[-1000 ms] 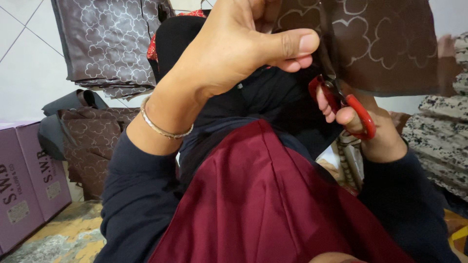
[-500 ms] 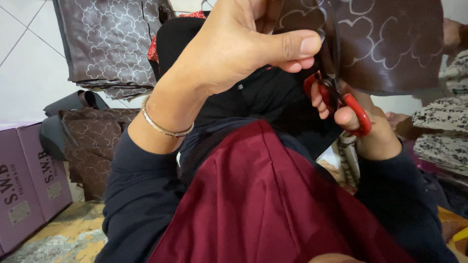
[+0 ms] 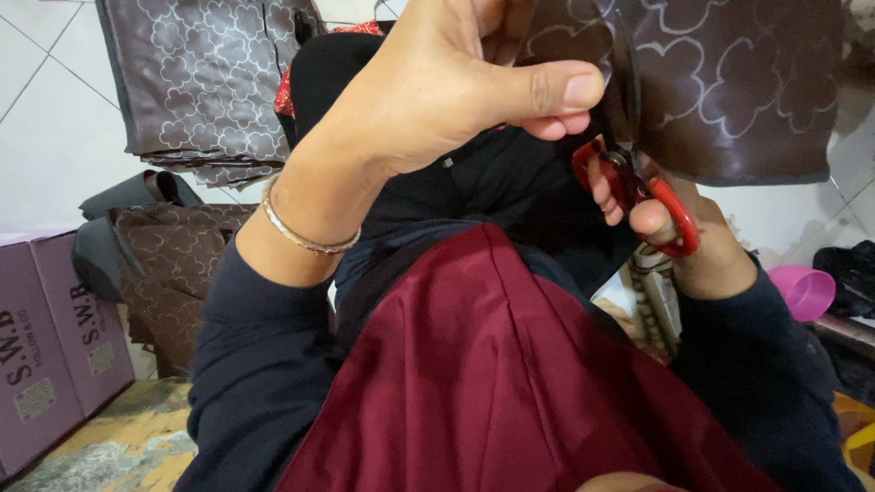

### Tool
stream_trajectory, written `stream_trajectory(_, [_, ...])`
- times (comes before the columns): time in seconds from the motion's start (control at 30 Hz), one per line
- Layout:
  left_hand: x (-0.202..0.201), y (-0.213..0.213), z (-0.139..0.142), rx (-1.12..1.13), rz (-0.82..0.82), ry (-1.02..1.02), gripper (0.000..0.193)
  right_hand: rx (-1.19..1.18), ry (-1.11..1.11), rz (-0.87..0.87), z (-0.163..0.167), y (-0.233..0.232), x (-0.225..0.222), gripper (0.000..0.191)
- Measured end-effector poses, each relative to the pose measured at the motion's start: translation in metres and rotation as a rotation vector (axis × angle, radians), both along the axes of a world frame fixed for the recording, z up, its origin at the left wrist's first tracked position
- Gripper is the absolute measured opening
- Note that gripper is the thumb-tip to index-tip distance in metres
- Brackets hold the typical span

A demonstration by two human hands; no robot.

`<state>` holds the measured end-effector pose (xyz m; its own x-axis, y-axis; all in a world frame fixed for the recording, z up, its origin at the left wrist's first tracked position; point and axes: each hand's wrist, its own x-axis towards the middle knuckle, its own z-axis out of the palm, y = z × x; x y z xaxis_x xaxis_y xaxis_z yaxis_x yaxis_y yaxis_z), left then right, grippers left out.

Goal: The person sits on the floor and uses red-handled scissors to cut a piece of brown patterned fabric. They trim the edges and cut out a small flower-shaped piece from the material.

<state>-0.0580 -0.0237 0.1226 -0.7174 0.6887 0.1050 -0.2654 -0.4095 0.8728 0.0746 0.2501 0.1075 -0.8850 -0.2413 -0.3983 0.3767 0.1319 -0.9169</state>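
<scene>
1. White tiled wall [image 3: 55,137] behind, with a stack of brown cloud-patterned fabric pieces [image 3: 200,87] against it and purple cardboard boxes [image 3: 46,346] at the floor's edge.
2. Dark red cloth [image 3: 492,383] covers the person's lap.
3. Brown cloud-printed fabric sheet [image 3: 729,82] is held up high, taut for cutting.
4. Left hand [image 3: 437,91] pinches the sheet's edge, thumb pressed to fingers, steadying it.
5. Right hand [image 3: 665,237] grips red-handled scissors [image 3: 652,191], fingers through the loops, blades biting the sheet.

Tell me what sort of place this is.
Probably a small sewing or bag-making workshop: red-handled scissors cutting brown patterned fabric, stacks of the same fabric, and purple cartons on the floor.
</scene>
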Motion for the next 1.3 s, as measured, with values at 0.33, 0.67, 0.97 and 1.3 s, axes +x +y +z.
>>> stream_trajectory(0.33, [-0.003,0.0,0.0,-0.016,-0.005,0.02,0.046,0.05,0.011,-0.01,0.004,0.006,0.001,0.087])
stream_trajectory(0.67, [-0.006,-0.003,0.007,-0.072,-0.047,0.003,0.051,0.174,0.136,0.108,0.003,0.017,-0.02,0.086])
stream_trajectory(0.97, [-0.007,0.0,0.007,-0.087,-0.024,-0.023,0.049,0.249,0.142,0.103,0.013,0.015,-0.022,0.085])
stream_trajectory(1.3, [-0.001,0.003,-0.007,-0.022,0.21,0.281,0.013,0.095,0.264,0.197,-0.016,0.024,-0.045,0.104])
